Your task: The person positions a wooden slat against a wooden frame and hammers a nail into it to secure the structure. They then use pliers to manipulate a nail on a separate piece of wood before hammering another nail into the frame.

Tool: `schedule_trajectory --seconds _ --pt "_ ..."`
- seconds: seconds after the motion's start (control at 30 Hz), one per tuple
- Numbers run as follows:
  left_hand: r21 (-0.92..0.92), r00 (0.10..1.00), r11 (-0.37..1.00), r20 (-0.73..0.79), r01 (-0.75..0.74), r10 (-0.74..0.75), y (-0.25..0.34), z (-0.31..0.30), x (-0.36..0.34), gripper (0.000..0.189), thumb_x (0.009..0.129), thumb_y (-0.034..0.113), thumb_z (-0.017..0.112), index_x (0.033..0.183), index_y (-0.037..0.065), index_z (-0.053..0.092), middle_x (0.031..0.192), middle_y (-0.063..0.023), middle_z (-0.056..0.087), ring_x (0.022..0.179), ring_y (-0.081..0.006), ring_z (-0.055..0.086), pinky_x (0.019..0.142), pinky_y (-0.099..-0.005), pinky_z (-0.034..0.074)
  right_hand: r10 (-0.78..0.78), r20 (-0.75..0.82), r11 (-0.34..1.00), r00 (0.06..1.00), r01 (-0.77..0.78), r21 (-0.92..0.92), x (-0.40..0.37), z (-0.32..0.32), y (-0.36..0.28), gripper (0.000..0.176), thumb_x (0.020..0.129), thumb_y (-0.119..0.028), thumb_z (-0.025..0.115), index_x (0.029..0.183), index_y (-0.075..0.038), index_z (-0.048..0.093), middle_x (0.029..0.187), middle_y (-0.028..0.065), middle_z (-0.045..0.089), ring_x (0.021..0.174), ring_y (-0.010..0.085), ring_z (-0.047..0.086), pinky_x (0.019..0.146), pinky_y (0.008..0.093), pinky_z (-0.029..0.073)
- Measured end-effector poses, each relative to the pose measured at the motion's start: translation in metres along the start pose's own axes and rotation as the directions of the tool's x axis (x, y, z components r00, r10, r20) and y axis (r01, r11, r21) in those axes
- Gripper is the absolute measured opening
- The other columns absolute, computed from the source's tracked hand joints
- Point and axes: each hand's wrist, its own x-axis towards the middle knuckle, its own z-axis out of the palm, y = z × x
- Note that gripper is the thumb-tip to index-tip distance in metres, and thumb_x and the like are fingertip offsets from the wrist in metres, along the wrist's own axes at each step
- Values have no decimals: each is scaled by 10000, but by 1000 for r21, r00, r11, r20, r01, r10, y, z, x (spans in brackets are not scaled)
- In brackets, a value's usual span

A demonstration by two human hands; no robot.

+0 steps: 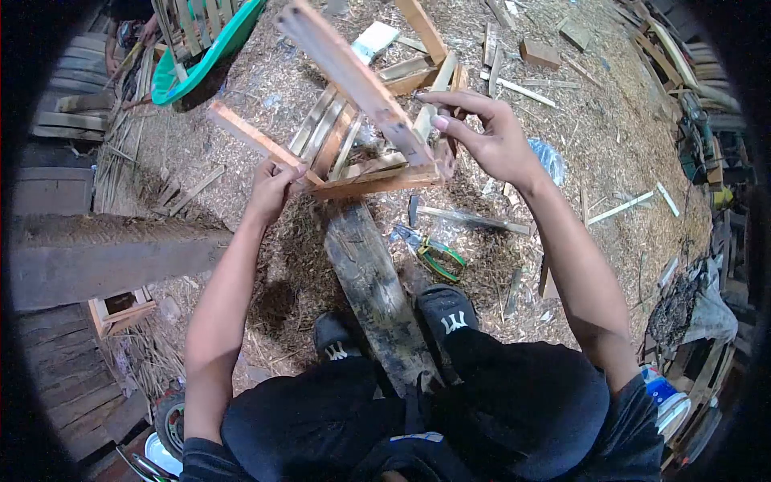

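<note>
A slatted wooden frame (377, 186) is held up in front of me, with one long upright board (353, 68) rising from it toward the camera. My left hand (271, 189) is closed on its left corner, thumb against a thinner upright strip (253, 138). At the right corner, my right hand (486, 136) has its bent thumb and index finger around a slat of the frame; its other fingers are partly hidden. Below the frame lie pliers (434, 253) with green and yellow handles and a hammer (466, 218) with a dark head.
A worn plank (369, 281) runs between my feet. A thick beam (120, 261) stands at the left, above a small wooden box (120, 312). Wood chips and offcuts cover the ground. A green basin (205, 60) holds slats at the upper left, near another person's hand (149, 28).
</note>
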Motion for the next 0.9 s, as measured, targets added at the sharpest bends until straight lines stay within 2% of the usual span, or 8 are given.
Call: schedule_trajectory --seconds 0.13,0.23,0.4,0.47,0.57,0.73,0.8,0.9 --pt "-154 1000 988 -19 7 -10 6 -5 -15 234 867 36 685 1078 -1 592 1020 -115 645 879 -235 688 772 -442 635 -177 36 980 984 180 -85 -4 0 -27 333 929 -164 700 1258 -114 705 1152 96 718 996 170 652 932 320 501" --pt "-346 992 938 116 -9 53 12 -10 -26 164 869 -31 603 1014 29 557 997 -93 612 932 -248 674 836 -501 620 -313 56 934 948 318 -163 -5 2 -48 363 908 -145 713 1270 -131 698 920 66 652 868 182 600 857 346 501" --pt "-335 991 942 121 -7 50 32 -3 -49 146 866 52 621 968 74 520 914 -44 561 862 -200 644 824 -485 623 -417 106 850 902 429 -307 -10 4 -66 443 870 -170 754 1306 -165 679 1000 86 564 894 223 583 868 350 494" --pt "-401 976 915 211 44 46 26 -13 -48 153 885 31 607 1029 41 556 1023 -93 628 1004 -253 670 933 -548 579 -458 120 819 881 471 -329 -13 4 -74 497 846 -188 777 1329 -175 665 1053 95 537 935 242 575 892 359 487" --pt "-424 972 904 231 55 49 19 -21 -49 110 894 43 604 991 57 555 1021 -83 650 1008 -245 675 920 -518 586 -505 192 758 842 539 -367 -15 9 -86 673 770 -352 829 1395 -241 604 1226 131 511 1195 318 495 1025 434 425" --pt "-465 966 882 255 79 48 8 -25 -48 123 882 73 583 997 49 546 895 -59 603 824 -192 649 758 -343 575 -549 191 669 814 565 -484 -17 19 -98 828 675 -357 864 1442 -286 558 1254 132 506 1224 338 464 1088 464 354" --pt "-475 978 876 209 89 14 26 -1 -68 166 875 70 572 1038 50 545 940 -62 593 887 -186 622 821 -331 531 -502 175 664 847 507 -550 -23 25 -104 894 617 -198 860 1454 -293 559 1217 127 485 1196 324 465 1093 473 363" --pt "-462 974 882 225 96 11 7 -13 -63 247 868 88 560 1111 65 522 1067 -65 584 1089 -208 570 1008 -391 436 -425 215 648 879 461 -606 -31 29 -114 876 657 -355 858 1467 -335 528 1226 131 486 1216 331 453 1104 498 324"
